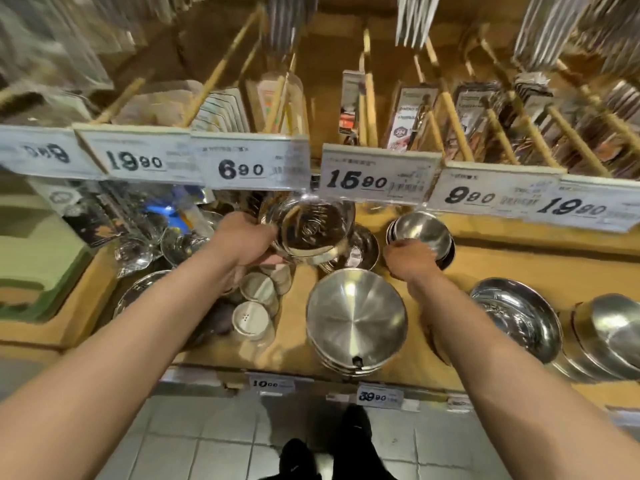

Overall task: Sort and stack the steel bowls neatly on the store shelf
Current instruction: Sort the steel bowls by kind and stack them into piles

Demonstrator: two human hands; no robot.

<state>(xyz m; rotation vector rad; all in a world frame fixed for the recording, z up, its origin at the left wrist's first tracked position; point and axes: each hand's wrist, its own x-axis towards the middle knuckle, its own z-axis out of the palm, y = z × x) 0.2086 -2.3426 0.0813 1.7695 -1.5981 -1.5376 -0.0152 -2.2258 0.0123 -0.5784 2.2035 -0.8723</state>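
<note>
While the left hand (pixel 247 242) grips a raised steel bowl (pixel 308 230) at its rim, the right hand (pixel 410 259), fingers curled, touches the small bowl stack (pixel 420 233): light, rigid, slippery steel best pinched at the rim.

The left hand (pixel 247 242) grips a shiny steel bowl (pixel 310 230) above the wooden shelf (pixel 512 268). The right hand (pixel 410 259) touches a small bowl stack (pixel 424 233) behind a wide bowl pile (pixel 356 322)

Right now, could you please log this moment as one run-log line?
left hand: holds lifted bowl | right hand: on small bowl stack | large bowl stack: untouched
</note>
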